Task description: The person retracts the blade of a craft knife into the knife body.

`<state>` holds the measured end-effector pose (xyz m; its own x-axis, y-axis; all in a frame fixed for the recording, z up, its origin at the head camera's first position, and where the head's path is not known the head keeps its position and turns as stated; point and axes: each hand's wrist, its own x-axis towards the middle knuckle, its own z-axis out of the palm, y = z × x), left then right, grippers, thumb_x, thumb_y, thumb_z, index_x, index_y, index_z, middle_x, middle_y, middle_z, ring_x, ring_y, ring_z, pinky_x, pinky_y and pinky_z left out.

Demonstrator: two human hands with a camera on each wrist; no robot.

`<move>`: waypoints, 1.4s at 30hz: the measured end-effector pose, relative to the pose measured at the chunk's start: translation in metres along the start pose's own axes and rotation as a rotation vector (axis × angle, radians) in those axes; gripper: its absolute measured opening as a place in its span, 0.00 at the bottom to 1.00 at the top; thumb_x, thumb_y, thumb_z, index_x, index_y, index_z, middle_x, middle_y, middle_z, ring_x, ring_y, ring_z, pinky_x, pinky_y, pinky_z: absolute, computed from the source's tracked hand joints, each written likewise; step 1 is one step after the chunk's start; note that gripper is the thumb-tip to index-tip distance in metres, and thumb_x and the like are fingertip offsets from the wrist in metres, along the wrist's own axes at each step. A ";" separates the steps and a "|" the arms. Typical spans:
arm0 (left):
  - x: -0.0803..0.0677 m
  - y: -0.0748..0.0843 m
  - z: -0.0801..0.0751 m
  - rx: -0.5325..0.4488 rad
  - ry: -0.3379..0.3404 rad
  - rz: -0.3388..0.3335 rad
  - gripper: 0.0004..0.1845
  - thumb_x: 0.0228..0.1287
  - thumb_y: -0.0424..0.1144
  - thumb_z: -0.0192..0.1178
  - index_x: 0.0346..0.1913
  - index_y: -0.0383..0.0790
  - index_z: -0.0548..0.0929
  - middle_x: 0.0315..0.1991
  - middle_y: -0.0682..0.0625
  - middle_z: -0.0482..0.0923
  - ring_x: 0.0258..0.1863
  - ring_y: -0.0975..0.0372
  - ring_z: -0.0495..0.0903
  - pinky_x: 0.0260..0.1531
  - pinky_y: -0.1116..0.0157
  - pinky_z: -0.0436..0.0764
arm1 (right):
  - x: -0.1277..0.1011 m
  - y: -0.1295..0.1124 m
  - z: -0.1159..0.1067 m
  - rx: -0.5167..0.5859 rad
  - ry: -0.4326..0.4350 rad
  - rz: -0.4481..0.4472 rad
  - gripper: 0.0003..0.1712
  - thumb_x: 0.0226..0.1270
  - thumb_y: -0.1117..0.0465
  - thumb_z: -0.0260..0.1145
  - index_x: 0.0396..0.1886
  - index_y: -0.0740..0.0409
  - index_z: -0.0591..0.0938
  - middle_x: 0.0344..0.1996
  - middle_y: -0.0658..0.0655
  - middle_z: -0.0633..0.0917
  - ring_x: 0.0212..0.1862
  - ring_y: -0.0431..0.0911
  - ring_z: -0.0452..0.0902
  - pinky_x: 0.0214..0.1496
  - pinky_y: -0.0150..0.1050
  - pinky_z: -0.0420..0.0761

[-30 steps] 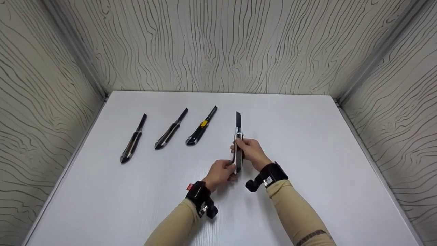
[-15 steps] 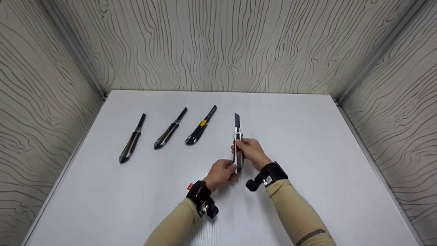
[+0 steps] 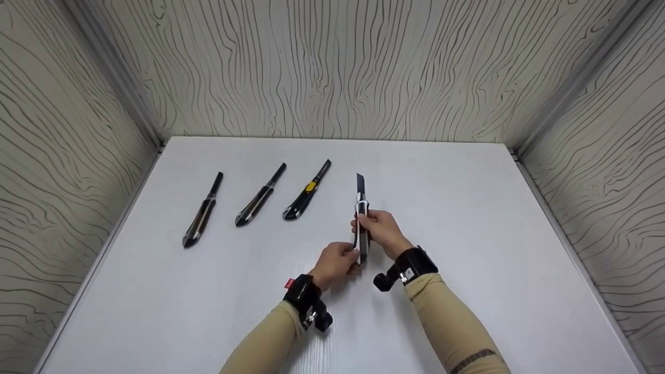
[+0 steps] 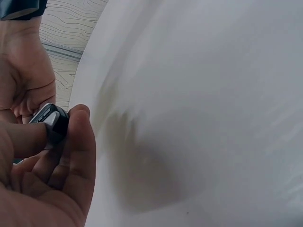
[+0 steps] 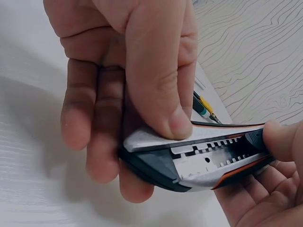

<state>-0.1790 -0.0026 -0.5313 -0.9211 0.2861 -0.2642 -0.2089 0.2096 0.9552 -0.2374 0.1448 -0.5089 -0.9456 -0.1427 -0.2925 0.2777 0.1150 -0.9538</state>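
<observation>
White tabletop (image 3: pixel 467 259) fills a booth walled on three sides with wavy grain-patterned panels (image 3: pixel 337 67). Nearest the person, the left hand (image 3: pixel 335 262) pinches the rear end of a utility knife (image 3: pixel 362 228) between thumb and curled fingers; the left wrist view shows that dark butt end clamped at the fingertips (image 4: pixel 71 127). Just beyond it, the right hand (image 3: pixel 382 228) wraps the middle of the handle, thumb (image 5: pixel 161 71) pressed on the top edge beside the notched metal slider track. The knife is held above the table's middle, pointing away from the person, with its dark blade (image 3: pixel 360 184) extended past the right hand.

It looks rigid and light, a metal-and-plastic body with a smooth, possibly slippery shell; the safe hold is on the handle flanks and butt, well back from the exposed blade, which is thin, sharp and likely brittle.

Farther off to the left, three more knives (image 3: pixel 260 202) lie in a row, apart from each other. Open surface lies to the right and behind, up to the table's far edge (image 3: pixel 332 139).
</observation>
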 end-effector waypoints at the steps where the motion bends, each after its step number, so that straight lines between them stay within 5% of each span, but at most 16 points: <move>1: 0.000 0.000 0.000 -0.002 -0.001 0.001 0.11 0.71 0.34 0.53 0.43 0.29 0.83 0.36 0.34 0.85 0.26 0.59 0.83 0.32 0.61 0.87 | 0.000 0.000 0.000 0.000 0.001 0.002 0.20 0.73 0.61 0.58 0.54 0.74 0.76 0.37 0.56 0.88 0.38 0.40 0.84 0.41 0.31 0.83; 31: 0.000 -0.001 -0.001 -0.015 0.009 0.008 0.11 0.71 0.33 0.53 0.43 0.28 0.82 0.33 0.35 0.85 0.24 0.60 0.82 0.31 0.59 0.87 | -0.002 -0.002 0.000 -0.021 -0.010 0.002 0.18 0.72 0.68 0.56 0.57 0.74 0.74 0.50 0.70 0.84 0.42 0.41 0.83 0.48 0.33 0.82; 42: -0.006 -0.001 0.001 -0.150 -0.017 -0.055 0.15 0.74 0.36 0.49 0.46 0.26 0.80 0.33 0.42 0.82 0.29 0.60 0.81 0.32 0.64 0.86 | -0.004 -0.007 0.004 0.005 0.029 0.013 0.19 0.73 0.67 0.56 0.60 0.71 0.74 0.50 0.65 0.85 0.43 0.42 0.83 0.47 0.33 0.82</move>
<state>-0.1730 -0.0033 -0.5306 -0.9014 0.2940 -0.3178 -0.3070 0.0837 0.9480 -0.2348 0.1402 -0.5017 -0.9465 -0.1128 -0.3025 0.2904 0.1118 -0.9504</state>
